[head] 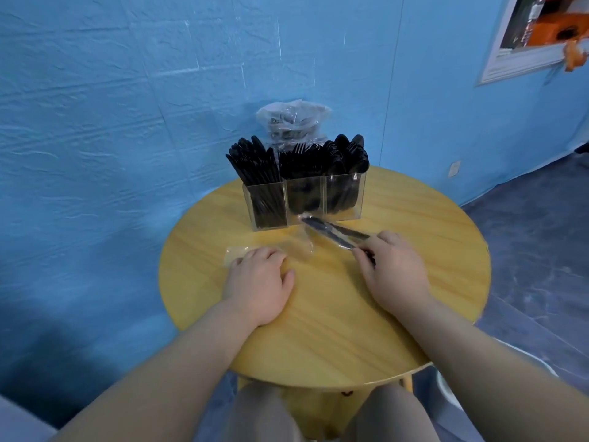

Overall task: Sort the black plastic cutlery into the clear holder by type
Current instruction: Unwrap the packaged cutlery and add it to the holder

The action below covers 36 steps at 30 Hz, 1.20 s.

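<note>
A clear three-compartment holder (pixel 342 215) stands at the far side of the round wooden table (pixel 318 339). Black knives (pixel 255 162) fill its left compartment, forks (pixel 302 156) the middle, spoons (pixel 350 151) the right. In front of the holder lie black cutlery pieces in a clear wrapper (pixel 328 229). My right hand (pixel 393 269) grips their near ends, fingers curled round them. My left hand (pixel 258 279) rests on the table with its fingers curled down over an empty clear wrapper (pixel 301 248).
A clear plastic bag (pixel 293 119) with more black cutlery stands behind the holder against the blue wall. A window frame (pixel 522 62) is at the upper right. My knees show under the table's near edge.
</note>
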Motion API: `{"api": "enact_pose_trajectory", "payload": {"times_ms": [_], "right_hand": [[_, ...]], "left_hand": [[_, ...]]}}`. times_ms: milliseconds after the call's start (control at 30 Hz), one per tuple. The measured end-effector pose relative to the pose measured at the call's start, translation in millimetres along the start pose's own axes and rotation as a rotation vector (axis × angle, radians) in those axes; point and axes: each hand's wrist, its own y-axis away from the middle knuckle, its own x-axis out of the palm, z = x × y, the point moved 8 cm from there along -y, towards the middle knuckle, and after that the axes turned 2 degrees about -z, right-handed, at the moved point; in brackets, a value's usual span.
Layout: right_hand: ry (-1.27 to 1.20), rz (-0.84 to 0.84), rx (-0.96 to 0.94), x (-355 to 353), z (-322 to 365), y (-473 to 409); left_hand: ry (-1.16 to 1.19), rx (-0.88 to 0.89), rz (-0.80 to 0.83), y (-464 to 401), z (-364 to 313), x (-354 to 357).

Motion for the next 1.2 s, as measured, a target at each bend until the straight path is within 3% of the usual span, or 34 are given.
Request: {"api": "enact_pose_trajectory", "payload": {"times_ms": [167,333,400,533,733,867,1067,1200], "right_hand": [[-0.122,-0.250,-0.012,-23.1,-4.5,4.9],[-0.100,-0.213,-0.228,-18.1,18.8,9.9],[-0.079,-0.197,-0.339,-11.6,36.4,10.9],[-0.090,-0.160,-0.461,2.1,73.6,16.8],[-0.207,-0.103,-0.192,1.7,49.8,10.1],[-0.177,-0.069,-0.202,6.3,53.1,11.9],[-0.140,-0.180,-0.210,-1.1,50.5,13.4],[-0.262,-0.174,-0.080,-1.2,37.2,9.9]], "left_hand": [[0.035,-0.020,0.097,-5.4,4.1,10.5],[0.426,-0.079,-0.274,10.9,17.2,-27.7],[0.366,-0.008,-0.338,19.3,16.6,-38.7],[0.137,0.135,-0.277,24.8,12.0,-28.5],[0.197,0.098,-0.321,25.4,17.9,-26.7],[0.214,0.096,-0.320,26.9,19.6,-27.5],[0.318,0.065,-0.237,28.7,18.1,-27.3],[0.489,-0.035,-0.235,30.0,27.0,-30.4]]}}
